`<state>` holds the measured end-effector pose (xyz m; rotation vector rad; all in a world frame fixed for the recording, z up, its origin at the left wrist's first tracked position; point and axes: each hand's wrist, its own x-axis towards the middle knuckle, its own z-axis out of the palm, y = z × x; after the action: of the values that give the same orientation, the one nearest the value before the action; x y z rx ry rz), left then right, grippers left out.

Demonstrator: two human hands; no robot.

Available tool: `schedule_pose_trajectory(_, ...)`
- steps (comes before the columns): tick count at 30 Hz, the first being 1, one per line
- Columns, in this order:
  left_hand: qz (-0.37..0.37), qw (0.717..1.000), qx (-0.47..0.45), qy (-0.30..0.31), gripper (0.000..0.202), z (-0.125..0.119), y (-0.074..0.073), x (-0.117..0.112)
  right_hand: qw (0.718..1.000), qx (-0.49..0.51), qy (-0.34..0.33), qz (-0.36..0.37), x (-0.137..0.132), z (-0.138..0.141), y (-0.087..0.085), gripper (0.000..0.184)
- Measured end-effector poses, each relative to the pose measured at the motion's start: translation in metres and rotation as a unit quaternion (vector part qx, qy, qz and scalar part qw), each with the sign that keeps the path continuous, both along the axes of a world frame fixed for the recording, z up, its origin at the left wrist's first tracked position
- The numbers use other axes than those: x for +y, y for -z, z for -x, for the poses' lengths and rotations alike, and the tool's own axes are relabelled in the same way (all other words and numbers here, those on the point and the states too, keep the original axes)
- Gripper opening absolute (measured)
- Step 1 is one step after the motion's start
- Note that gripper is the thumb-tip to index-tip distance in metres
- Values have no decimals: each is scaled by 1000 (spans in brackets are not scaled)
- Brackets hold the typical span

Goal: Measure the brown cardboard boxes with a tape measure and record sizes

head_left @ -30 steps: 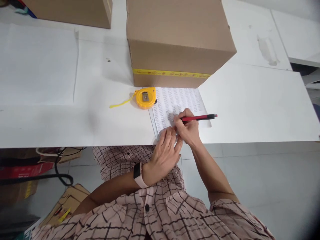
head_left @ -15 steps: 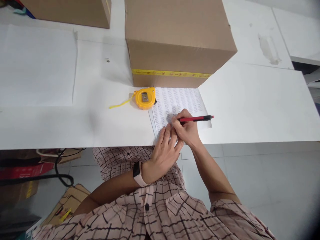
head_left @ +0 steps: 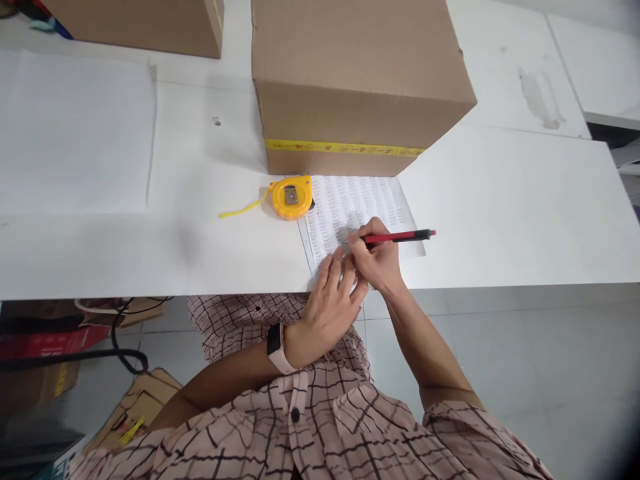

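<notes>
My right hand is closed round a red and black pen, its tip down on a printed sheet full of small rows of figures. My left hand lies open and flat on the near edge of that sheet, fingers touching my right hand; a watch is on its wrist. A yellow tape measure rests at the sheet's upper left corner with a short length of tape pulled out to the left. The far end of the sheet runs under a large cardboard box with a yellow tape band.
The white table has a large blank paper sheet at the left. A second cardboard box stands at the back left. Under the table edge at the left lie cables, flat cardboard and a red item on the tiled floor.
The pen and my right hand shifted slightly left, then back right, over the sheet. My left hand stayed pressed on the paper.
</notes>
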<state>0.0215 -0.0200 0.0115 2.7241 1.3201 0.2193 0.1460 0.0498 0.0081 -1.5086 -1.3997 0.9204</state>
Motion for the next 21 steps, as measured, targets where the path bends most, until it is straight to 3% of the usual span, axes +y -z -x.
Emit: schedule_pose_trajectory(21, 2, 1000, 0, 6, 51, 1, 1, 0, 1000, -1, 10, -3, 1, 0, -1, 22)
